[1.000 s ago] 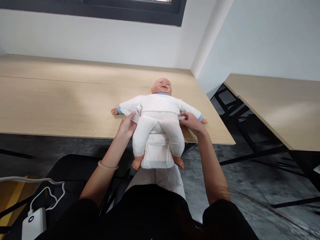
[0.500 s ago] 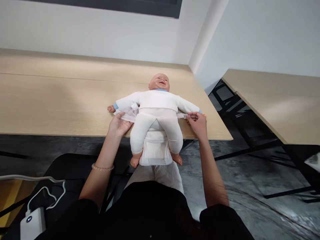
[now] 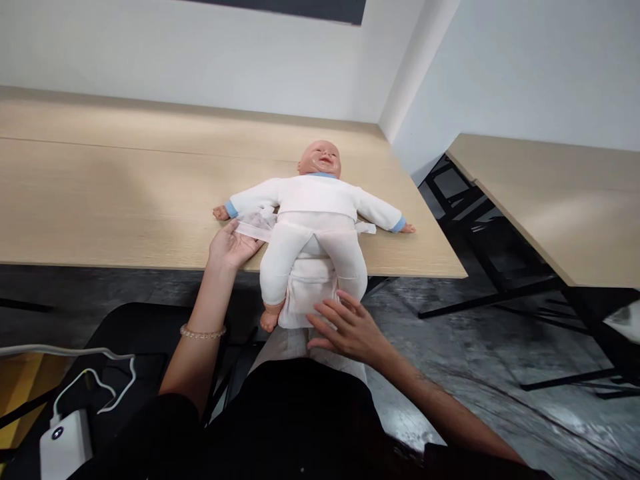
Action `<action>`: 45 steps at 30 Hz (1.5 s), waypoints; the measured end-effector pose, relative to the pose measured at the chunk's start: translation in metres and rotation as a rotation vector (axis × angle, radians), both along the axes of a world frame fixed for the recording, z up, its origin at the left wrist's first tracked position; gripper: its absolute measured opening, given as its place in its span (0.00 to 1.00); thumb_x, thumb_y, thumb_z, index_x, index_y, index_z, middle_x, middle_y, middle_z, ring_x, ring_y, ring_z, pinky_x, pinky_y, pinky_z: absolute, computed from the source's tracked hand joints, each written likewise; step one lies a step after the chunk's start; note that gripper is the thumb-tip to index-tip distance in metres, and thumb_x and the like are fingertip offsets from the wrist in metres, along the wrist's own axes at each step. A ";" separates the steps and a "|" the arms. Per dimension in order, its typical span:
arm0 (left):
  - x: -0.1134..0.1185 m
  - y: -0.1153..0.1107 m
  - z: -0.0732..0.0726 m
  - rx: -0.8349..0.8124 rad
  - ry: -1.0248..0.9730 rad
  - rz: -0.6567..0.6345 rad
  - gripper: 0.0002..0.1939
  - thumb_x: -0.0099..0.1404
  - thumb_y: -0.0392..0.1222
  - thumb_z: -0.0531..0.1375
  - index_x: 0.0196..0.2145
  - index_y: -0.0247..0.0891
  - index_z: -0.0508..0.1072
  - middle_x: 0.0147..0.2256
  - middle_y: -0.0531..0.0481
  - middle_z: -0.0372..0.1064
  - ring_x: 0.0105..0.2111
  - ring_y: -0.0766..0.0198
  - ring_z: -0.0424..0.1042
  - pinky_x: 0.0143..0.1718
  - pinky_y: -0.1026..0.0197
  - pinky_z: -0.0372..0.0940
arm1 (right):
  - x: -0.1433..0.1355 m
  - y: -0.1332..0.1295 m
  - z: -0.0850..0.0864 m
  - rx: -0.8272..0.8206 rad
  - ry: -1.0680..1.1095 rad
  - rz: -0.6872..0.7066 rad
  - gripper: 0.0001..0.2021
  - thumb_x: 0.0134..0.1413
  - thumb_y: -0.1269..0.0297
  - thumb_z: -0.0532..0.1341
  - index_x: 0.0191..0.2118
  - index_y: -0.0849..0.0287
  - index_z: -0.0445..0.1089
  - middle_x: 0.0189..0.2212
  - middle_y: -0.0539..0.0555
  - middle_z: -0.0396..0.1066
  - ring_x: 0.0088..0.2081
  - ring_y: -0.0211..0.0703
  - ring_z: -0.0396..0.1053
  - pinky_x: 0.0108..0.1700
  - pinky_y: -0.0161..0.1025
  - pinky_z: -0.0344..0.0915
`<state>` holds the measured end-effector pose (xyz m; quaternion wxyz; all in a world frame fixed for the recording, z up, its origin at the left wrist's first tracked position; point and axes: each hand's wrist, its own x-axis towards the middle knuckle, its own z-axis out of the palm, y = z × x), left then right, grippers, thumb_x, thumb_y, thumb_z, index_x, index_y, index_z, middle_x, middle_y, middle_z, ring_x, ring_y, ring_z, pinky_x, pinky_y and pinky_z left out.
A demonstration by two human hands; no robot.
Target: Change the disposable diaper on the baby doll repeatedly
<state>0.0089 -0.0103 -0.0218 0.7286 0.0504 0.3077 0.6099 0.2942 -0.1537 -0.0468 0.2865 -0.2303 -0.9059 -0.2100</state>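
A baby doll (image 3: pixel 317 195) in a white top with blue cuffs and white leggings lies on its back, legs over the table's front edge. A white diaper (image 3: pixel 305 290) runs under its hips; the front part hangs down between the legs. My left hand (image 3: pixel 234 247), palm up, holds the diaper's spread side wing by its outer edge, thumb on top. The fingers under the wing are partly hidden. My right hand (image 3: pixel 345 327) is open, fingers spread, in front of the hanging diaper and hiding the doll's foot on the right. The right-side tab (image 3: pixel 366 228) lies loose.
The doll rests on a wooden table (image 3: pixel 125 200) against the wall. A second table (image 3: pixel 560 207) with black legs stands to the right across a gap. At lower left, a white power bank (image 3: pixel 66 448) with a cable lies on a black chair (image 3: pixel 145 333).
My right hand has let go of the right-side tab and moved down and left to the hanging diaper front. My left hand stays at the left wing.
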 end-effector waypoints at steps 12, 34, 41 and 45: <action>0.006 -0.007 0.003 0.044 -0.021 -0.030 0.26 0.78 0.43 0.43 0.68 0.31 0.57 0.43 0.42 0.80 0.44 0.56 0.79 0.50 0.52 0.72 | -0.005 0.019 0.017 -0.023 0.071 -0.046 0.11 0.67 0.75 0.54 0.42 0.60 0.74 0.37 0.51 0.78 0.45 0.44 0.74 0.63 0.48 0.60; 0.010 -0.002 -0.002 0.031 -0.026 -0.046 0.23 0.77 0.40 0.44 0.65 0.34 0.62 0.39 0.46 0.81 0.40 0.59 0.81 0.53 0.53 0.71 | -0.026 0.132 0.088 -0.513 0.421 -0.422 0.18 0.70 0.54 0.50 0.31 0.57 0.65 0.26 0.53 0.69 0.28 0.43 0.63 0.31 0.39 0.50; 0.019 0.000 -0.006 0.098 0.006 -0.067 0.23 0.77 0.41 0.43 0.62 0.32 0.65 0.45 0.43 0.80 0.49 0.58 0.78 0.59 0.54 0.68 | -0.027 0.154 0.095 -0.617 0.475 -0.499 0.12 0.70 0.58 0.51 0.36 0.56 0.66 0.27 0.52 0.68 0.30 0.46 0.62 0.34 0.38 0.50; 0.021 -0.003 -0.002 0.071 0.006 -0.082 0.23 0.77 0.42 0.43 0.62 0.31 0.65 0.45 0.42 0.79 0.51 0.56 0.77 0.60 0.52 0.67 | -0.020 0.175 0.085 -0.800 0.549 -0.433 0.15 0.67 0.60 0.54 0.27 0.56 0.59 0.27 0.51 0.66 0.32 0.46 0.63 0.37 0.39 0.54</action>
